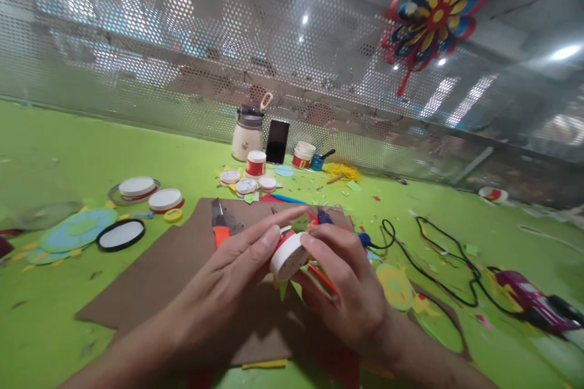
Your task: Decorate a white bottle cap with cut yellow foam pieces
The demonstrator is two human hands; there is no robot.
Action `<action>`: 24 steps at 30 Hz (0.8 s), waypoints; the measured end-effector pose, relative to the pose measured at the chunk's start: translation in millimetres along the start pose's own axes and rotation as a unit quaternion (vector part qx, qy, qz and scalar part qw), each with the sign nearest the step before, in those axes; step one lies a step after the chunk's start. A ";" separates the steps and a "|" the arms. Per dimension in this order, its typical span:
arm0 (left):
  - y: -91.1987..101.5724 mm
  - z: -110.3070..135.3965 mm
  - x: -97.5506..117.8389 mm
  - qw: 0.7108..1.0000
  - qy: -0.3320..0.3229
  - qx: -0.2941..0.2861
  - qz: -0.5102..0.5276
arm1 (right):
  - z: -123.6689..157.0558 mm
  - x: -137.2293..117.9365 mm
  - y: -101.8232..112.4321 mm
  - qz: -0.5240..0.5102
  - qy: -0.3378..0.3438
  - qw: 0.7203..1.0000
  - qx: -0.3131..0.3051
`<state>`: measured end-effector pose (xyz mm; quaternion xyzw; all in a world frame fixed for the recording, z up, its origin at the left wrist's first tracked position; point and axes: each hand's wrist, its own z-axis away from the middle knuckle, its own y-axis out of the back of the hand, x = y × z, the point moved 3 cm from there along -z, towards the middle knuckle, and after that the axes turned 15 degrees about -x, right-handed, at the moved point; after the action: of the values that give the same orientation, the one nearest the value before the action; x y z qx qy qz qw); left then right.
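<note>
Between both hands, above a brown cardboard sheet (150, 273), is a small round white lid-like piece (288, 258) with red on its side. It is tilted, and bits of yellow and green show beneath it. My left hand (237, 267) grips its left edge with the thumb on top and the index finger stretched out past it. My right hand (349, 282) pinches the right edge between thumb and fingers. Close to my left hand lies a utility knife (221, 225) with an orange handle. Partly hidden behind my right hand is a dark blue object (325, 217).
White lids (165, 199), a black-rimmed disc (121, 235) and blue paper circles (77, 230) lie left. Behind stand a jug (247, 137), a phone (277, 141) and red-and-white tubs (256, 164). A black cable (449, 237) runs right to a purple object (531, 295).
</note>
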<state>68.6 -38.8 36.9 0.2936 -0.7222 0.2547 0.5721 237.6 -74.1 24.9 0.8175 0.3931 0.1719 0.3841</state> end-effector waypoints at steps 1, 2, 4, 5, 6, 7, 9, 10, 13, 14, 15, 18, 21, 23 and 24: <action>0.0 -0.3 -0.2 1.000 0.000 0.004 -0.003 | -0.2 0.2 -0.2 0.000 -0.001 1.000 -0.002; 0.3 -0.4 0.0 1.000 -0.002 0.011 -0.009 | -0.5 0.3 -0.1 0.000 -0.003 1.000 -0.005; 1.2 -0.6 1.0 0.999 -0.010 0.025 -0.024 | -1.1 0.1 0.4 -0.001 -0.008 1.000 -0.011; 1.7 -0.6 1.8 0.999 -0.016 0.031 -0.031 | -1.4 -0.4 0.9 -0.001 -0.008 1.000 -0.014; 2.2 -0.6 2.7 0.999 -0.023 0.034 -0.035 | -1.7 -1.0 1.4 -0.002 -0.006 1.000 -0.017; 2.6 -0.8 3.5 0.998 -0.029 0.035 -0.036 | -1.8 -1.7 2.1 -0.003 -0.004 1.000 -0.020; 3.0 -1.3 4.4 0.999 -0.031 0.031 -0.032 | -1.8 -2.5 3.1 -0.009 -0.002 1.000 -0.022; 2.9 -1.6 4.5 0.999 -0.028 0.027 -0.027 | -1.6 -2.5 3.3 -0.011 -0.002 1.000 -0.024; 2.7 -2.1 4.1 0.999 -0.018 0.022 -0.024 | -0.8 -1.5 2.7 -0.005 -0.009 0.999 -0.036; 2.7 -1.9 3.8 0.999 -0.016 0.023 -0.028 | -0.6 -1.3 2.2 0.001 -0.009 0.999 -0.041; 3.0 -1.7 3.3 0.999 -0.015 0.025 -0.034 | -0.6 -1.1 2.0 0.005 -0.009 0.999 -0.046; 4.5 -0.5 1.1 0.998 -0.010 0.029 -0.057 | -1.7 -1.3 2.0 0.007 -0.013 0.998 -0.056; 6.0 0.4 -0.9 0.997 -0.016 0.025 -0.073 | -3.3 -2.1 2.3 0.005 -0.018 0.998 -0.058; 6.6 1.0 -2.1 0.996 -0.020 0.027 -0.077 | -3.2 -2.2 2.0 0.006 -0.021 0.998 -0.056; 6.5 1.1 -2.8 0.997 -0.020 0.027 -0.072 | -2.6 -2.0 1.5 0.007 -0.024 0.998 -0.056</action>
<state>63.7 -34.6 33.7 0.3649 -0.7035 0.2263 0.5664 235.6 -75.0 27.8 0.8012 0.3680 0.1770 0.4373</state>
